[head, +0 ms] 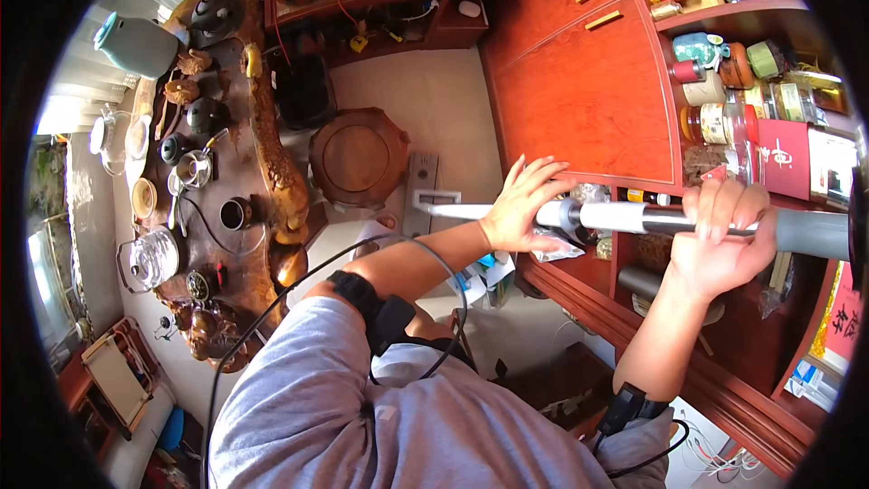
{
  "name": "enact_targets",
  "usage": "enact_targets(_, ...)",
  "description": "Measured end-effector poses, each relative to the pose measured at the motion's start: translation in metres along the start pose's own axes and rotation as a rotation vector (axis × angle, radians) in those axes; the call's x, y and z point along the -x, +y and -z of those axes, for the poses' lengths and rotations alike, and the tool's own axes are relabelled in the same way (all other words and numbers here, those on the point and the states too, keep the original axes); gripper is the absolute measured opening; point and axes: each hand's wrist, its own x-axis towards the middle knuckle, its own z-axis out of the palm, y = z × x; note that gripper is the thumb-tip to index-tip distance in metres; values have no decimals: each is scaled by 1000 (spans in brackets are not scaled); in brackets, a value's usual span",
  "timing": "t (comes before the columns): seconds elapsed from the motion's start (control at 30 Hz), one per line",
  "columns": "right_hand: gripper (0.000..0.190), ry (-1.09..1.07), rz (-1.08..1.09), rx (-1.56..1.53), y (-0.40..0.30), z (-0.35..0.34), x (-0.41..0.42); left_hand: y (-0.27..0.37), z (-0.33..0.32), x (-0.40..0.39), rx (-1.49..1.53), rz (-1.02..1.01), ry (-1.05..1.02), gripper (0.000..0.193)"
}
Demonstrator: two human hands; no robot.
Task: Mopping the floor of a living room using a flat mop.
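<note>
A long-handled flat mop, its pole (614, 216) white, grey and metallic, slants across the right half of the view. My right hand (723, 238) is closed round the bare metal section, beside the thick grey grip (811, 233). Further down the pole is my left hand (519, 207), its fingers extended on one side and its thumb on the other; it hides part of the pole. A grey collar (567, 215) shows just past that palm. At the lower end, the flat grey mop head (421, 191) rests on the floor near an octagonal wooden stool (358, 157).
On the left stands a carved wooden tea table (224, 105) with teapots, cups and a glass kettle (151, 258). A red wooden cabinet (584, 88) borders the right, its shelves holding jars and boxes. A black cable (254, 319) loops by my left arm.
</note>
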Motion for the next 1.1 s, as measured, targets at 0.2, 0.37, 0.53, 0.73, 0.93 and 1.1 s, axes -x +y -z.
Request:
enact_targets(0.2, 30, -208, -45, -61, -4, 25, 2, 2, -16, -13, -142, 69, 125, 37)
enact_targets(0.37, 31, -348, -86, -20, -20, 22, -4, 17, -8, -27, -216, -41, 139, 33)
enact_targets(0.53, 44, -240, -164, 167, -59, -7, -35, 1, 14, -25, -62, 225, 201, 33)
enact_targets(0.73, 24, -385, 367, 247, -121, -18, -83, 6, -11, -35, -63, 279, 297, 29)
enact_targets(0.93, 23, -685, 111, 61, -158, 21, -60, 19, -33, -26, -107, 180, 318, 25)
enact_targets(1.1, 15, -464, -50, 1, -151, 40, -28, -1, -50, -19, -155, 207, 276, 25)
